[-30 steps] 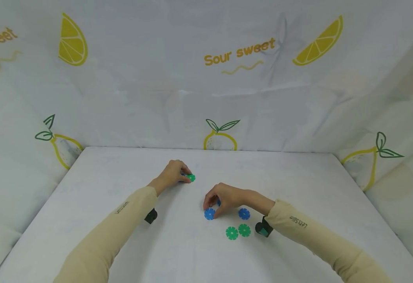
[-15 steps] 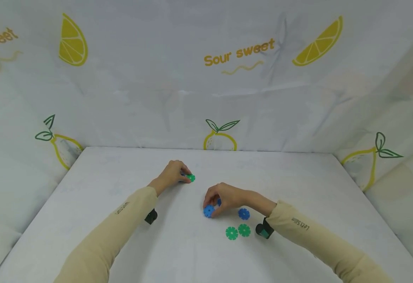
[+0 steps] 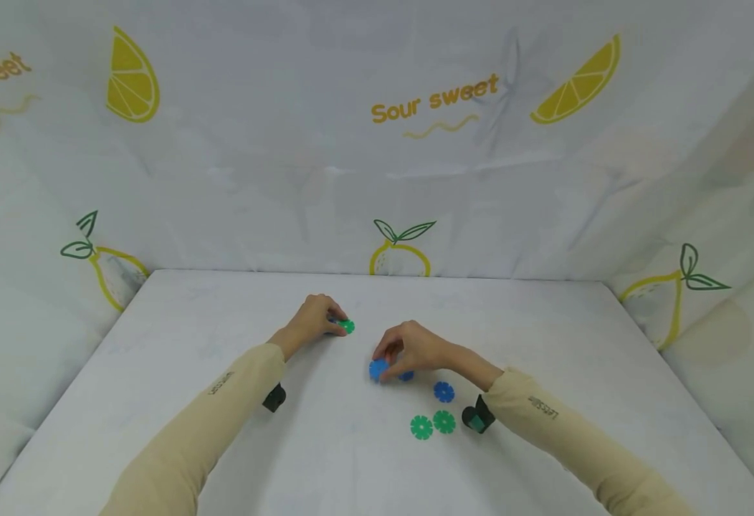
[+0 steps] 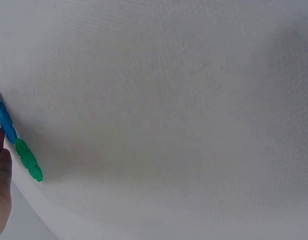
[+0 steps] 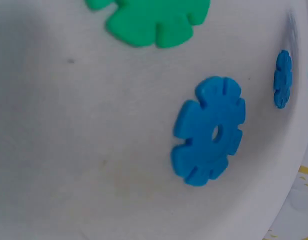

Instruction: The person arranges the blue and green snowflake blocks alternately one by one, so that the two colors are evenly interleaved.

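Observation:
In the head view my left hand is at the far middle of the table, its thumb and fingers pinching a row of notched plastic snowflake discs. A green snowflake disc pokes past the fingertips. In the left wrist view, a blue disc and a green one line up edge to edge beside the fingers. My right hand pinches a blue snowflake disc between thumb and fingers. Below its palm sits another blue disc, partly hidden.
Nearer the front, one more blue disc and two green discs, a left one and a right one, lie flat on the white table. A lemon-printed cloth hangs behind the table's far edge.
My right hand has shifted away from me with the blue disc, showing more of the disc under the palm. The left hand stays in the same place.

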### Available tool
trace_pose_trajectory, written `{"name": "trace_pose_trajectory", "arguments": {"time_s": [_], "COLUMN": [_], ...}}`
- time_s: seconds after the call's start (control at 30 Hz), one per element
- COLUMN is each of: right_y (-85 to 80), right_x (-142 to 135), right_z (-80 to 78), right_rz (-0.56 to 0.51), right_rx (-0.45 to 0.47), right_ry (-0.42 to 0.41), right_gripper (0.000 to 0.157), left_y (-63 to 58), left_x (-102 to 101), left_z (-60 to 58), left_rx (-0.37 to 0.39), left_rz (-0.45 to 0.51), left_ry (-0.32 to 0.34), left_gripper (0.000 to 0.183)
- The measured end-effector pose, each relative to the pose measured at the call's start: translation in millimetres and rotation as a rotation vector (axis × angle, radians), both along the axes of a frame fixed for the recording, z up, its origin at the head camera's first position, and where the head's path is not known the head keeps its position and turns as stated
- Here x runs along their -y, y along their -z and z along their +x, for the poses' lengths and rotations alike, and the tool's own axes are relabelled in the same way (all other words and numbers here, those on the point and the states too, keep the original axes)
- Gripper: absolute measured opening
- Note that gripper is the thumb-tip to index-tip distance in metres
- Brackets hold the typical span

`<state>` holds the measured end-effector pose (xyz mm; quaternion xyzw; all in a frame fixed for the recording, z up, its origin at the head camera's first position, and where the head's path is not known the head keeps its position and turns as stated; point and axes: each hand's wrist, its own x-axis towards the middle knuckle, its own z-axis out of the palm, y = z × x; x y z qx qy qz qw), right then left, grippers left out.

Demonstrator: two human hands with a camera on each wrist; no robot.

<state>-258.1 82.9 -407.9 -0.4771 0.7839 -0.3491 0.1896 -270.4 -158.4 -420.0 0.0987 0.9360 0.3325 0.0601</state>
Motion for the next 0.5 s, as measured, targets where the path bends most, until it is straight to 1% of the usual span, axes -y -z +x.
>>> {"name": "trace_pose_trajectory", "arguments": {"time_s": [0.17, 0.5], "right_y": [2.9, 0.4], "right_x": [-0.1, 9.6], "right_z": [-10.2, -32.0], "right_rz": [-0.021, -0.044], "right_rx": [-0.006, -0.035], "right_ry": [0.079, 0.208], "right_gripper": [0.026, 0.025], "left_y": [1.2, -1.9], "left_x": [-0.1, 0.5], "left_z": [-0.7, -1.8], "left_rx": [0.010, 0.034], "left_rz": [0.012, 0.013], "left_ry": [-0.005, -0.007], "left_gripper": [0.025, 0.024]}}
